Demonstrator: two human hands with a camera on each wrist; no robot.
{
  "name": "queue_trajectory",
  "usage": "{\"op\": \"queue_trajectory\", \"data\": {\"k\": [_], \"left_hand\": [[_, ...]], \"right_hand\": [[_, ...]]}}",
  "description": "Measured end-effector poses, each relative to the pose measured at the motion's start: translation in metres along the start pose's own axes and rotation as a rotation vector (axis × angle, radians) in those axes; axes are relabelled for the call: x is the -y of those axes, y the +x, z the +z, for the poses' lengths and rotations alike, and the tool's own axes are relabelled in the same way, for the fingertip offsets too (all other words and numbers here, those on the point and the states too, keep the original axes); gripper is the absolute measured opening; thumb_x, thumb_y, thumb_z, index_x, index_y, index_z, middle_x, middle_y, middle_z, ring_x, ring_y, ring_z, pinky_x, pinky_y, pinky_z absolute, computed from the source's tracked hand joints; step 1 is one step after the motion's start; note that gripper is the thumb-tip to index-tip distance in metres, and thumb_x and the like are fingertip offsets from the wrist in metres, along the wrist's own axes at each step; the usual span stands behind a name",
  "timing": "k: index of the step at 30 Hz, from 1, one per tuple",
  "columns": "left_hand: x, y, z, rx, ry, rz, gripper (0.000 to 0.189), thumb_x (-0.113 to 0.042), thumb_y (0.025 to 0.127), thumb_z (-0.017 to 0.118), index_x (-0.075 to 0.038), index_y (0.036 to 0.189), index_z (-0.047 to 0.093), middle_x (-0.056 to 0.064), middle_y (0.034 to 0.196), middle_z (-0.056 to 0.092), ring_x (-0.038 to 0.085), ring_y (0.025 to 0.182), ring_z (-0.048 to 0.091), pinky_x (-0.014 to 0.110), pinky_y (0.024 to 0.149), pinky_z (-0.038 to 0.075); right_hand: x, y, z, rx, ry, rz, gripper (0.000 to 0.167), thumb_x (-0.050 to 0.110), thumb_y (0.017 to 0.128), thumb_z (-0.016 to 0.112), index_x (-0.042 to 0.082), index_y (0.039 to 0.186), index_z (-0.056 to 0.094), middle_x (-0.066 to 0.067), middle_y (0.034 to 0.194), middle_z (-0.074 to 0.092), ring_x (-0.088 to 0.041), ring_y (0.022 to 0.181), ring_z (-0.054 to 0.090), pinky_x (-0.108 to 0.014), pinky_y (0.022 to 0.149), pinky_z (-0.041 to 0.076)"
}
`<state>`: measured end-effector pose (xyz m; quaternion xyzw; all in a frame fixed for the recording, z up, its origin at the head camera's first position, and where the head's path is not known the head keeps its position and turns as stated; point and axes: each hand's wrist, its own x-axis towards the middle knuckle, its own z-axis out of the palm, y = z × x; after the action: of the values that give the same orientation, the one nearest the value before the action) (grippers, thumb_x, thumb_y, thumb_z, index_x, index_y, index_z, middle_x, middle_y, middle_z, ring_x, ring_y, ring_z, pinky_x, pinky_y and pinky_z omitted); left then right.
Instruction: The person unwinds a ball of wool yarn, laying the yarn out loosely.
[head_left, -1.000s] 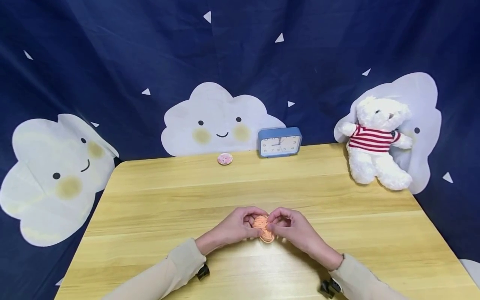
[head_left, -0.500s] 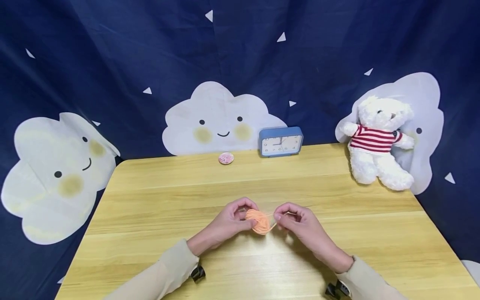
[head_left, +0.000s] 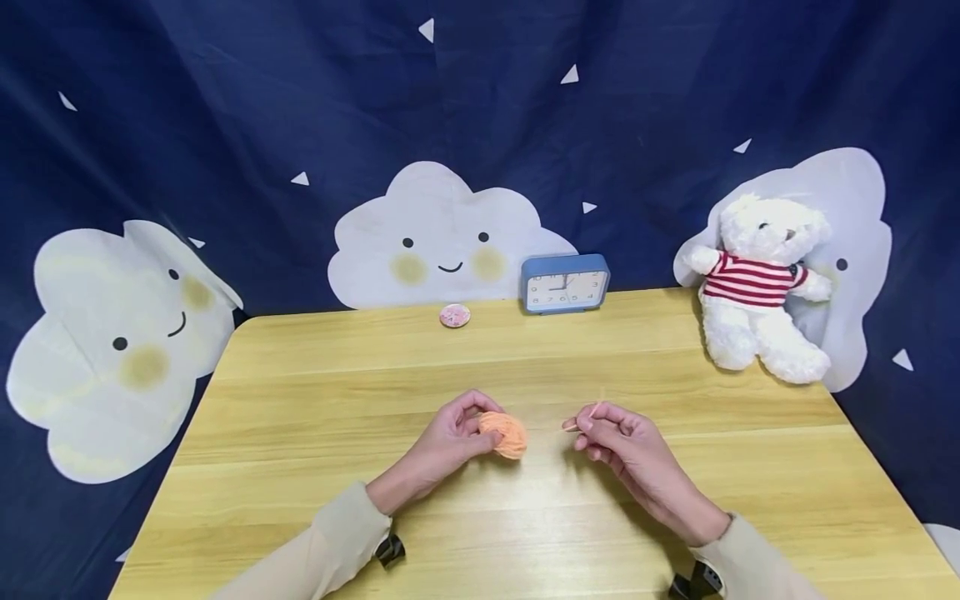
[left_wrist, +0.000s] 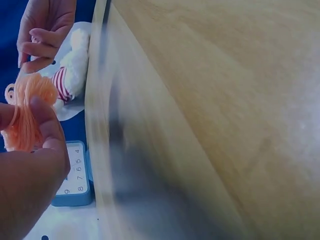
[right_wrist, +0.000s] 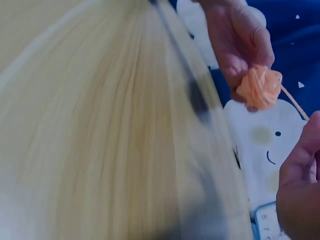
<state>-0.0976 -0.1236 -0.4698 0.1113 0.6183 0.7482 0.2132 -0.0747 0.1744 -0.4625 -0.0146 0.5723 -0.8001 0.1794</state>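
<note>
A small ball of peach-orange yarn (head_left: 508,435) is held between the thumb and fingers of my left hand (head_left: 447,440), over the middle of the table. To its right, my right hand (head_left: 632,454) pinches a strand of the same yarn (head_left: 597,408) between thumb and forefinger, and a short tail sticks up past the fingers. In the right wrist view the strand (right_wrist: 294,101) runs from the ball (right_wrist: 260,88) to the right fingertips. The left wrist view shows the wound loops of the ball (left_wrist: 29,107) bunched under the left thumb.
A blue alarm clock (head_left: 566,284) and a round pink patterned disc (head_left: 454,315) stand along the back of the wooden table (head_left: 337,358). A white teddy bear (head_left: 753,287) in a striped shirt sits at the back right. Behind hangs a dark blue cloud-print curtain (head_left: 495,108).
Both hands were together on the yarn ball. My right hand has drawn away to the right with the strand, while my left has shifted slightly left with the ball.
</note>
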Motion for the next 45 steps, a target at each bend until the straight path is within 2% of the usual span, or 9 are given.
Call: {"op": "queue_trajectory", "data": {"k": [6, 10, 14, 17, 22, 29, 34, 38, 45], "left_hand": [[0.0, -0.001, -0.002, -0.022, 0.02, 0.028, 0.054, 0.016, 0.092, 0.067, 0.009, 0.145, 0.055, 0.016, 0.125, 0.061, 0.019, 0.104, 0.065, 0.024, 0.089, 0.058], [0.0, -0.002, -0.002, -0.053, 0.036, 0.018, 0.063, 0.018, 0.09, 0.064, 0.003, 0.15, 0.057, 0.016, 0.123, 0.054, 0.017, 0.098, 0.06, 0.02, 0.082, 0.057], [0.0, -0.002, -0.001, -0.082, 0.028, -0.001, 0.058, 0.02, 0.088, 0.061, 0.005, 0.144, 0.058, 0.016, 0.126, 0.054, 0.018, 0.102, 0.06, 0.02, 0.084, 0.056], [0.001, -0.002, -0.001, -0.102, 0.034, -0.008, 0.043, 0.017, 0.089, 0.065, 0.009, 0.13, 0.057, 0.015, 0.124, 0.058, 0.018, 0.105, 0.06, 0.021, 0.086, 0.056], [0.002, -0.001, -0.001, -0.144, 0.007, -0.028, 0.035, 0.01, 0.092, 0.071, 0.004, 0.121, 0.052, 0.013, 0.116, 0.062, 0.017, 0.102, 0.062, 0.021, 0.085, 0.057], [0.003, 0.0, -0.001, -0.177, -0.025, -0.021, 0.055, 0.01, 0.095, 0.066, 0.007, 0.147, 0.046, 0.012, 0.123, 0.065, 0.016, 0.103, 0.063, 0.021, 0.084, 0.056], [0.002, -0.001, -0.005, -0.171, -0.118, 0.012, 0.062, 0.012, 0.093, 0.056, 0.005, 0.153, 0.043, 0.008, 0.118, 0.057, 0.014, 0.098, 0.057, 0.022, 0.082, 0.054], [0.003, -0.002, -0.008, -0.13, -0.187, 0.021, 0.068, 0.011, 0.093, 0.053, -0.002, 0.158, 0.041, 0.008, 0.114, 0.056, 0.017, 0.093, 0.057, 0.027, 0.077, 0.055], [-0.001, -0.005, -0.018, -0.021, -0.222, 0.031, 0.056, 0.006, 0.099, 0.065, 0.004, 0.151, 0.046, 0.022, 0.139, 0.056, 0.02, 0.096, 0.061, 0.028, 0.076, 0.056]], "right_hand": [[0.002, -0.007, -0.012, -0.121, -0.121, -0.068, 0.014, 0.006, 0.107, 0.069, -0.006, 0.113, 0.074, -0.008, 0.103, 0.077, -0.01, 0.082, 0.07, -0.023, 0.073, 0.06], [0.004, -0.013, -0.024, -0.132, -0.13, -0.087, 0.017, 0.001, 0.106, 0.069, -0.012, 0.117, 0.072, -0.012, 0.101, 0.078, -0.011, 0.082, 0.071, -0.023, 0.072, 0.06], [0.007, -0.018, -0.037, -0.111, -0.22, -0.074, 0.027, 0.002, 0.106, 0.068, -0.017, 0.125, 0.066, -0.016, 0.111, 0.08, -0.019, 0.094, 0.078, -0.029, 0.08, 0.063], [0.009, -0.02, -0.045, -0.094, -0.298, -0.069, 0.033, 0.005, 0.108, 0.068, -0.019, 0.129, 0.063, -0.017, 0.114, 0.079, -0.022, 0.099, 0.079, -0.032, 0.084, 0.064], [0.01, -0.023, -0.054, -0.084, -0.348, -0.097, 0.035, 0.005, 0.109, 0.066, -0.022, 0.131, 0.058, -0.022, 0.116, 0.078, -0.023, 0.101, 0.079, -0.034, 0.086, 0.064], [0.011, -0.026, -0.061, -0.102, -0.356, -0.136, 0.027, 0.001, 0.108, 0.066, -0.022, 0.121, 0.06, -0.02, 0.111, 0.079, -0.025, 0.098, 0.08, -0.034, 0.08, 0.064], [0.015, -0.028, -0.066, -0.188, -0.486, -0.133, 0.024, 0.005, 0.106, 0.072, -0.016, 0.116, 0.07, -0.019, 0.102, 0.08, -0.02, 0.088, 0.079, -0.031, 0.072, 0.064], [0.015, -0.03, -0.073, -0.257, -0.614, -0.153, 0.019, 0.009, 0.104, 0.075, -0.009, 0.111, 0.075, -0.014, 0.09, 0.076, -0.017, 0.075, 0.071, -0.028, 0.064, 0.058], [0.013, -0.034, -0.09, -0.27, -0.735, -0.181, 0.012, 0.011, 0.105, 0.075, -0.001, 0.106, 0.075, -0.01, 0.082, 0.069, -0.015, 0.065, 0.061, -0.031, 0.053, 0.049]]}}
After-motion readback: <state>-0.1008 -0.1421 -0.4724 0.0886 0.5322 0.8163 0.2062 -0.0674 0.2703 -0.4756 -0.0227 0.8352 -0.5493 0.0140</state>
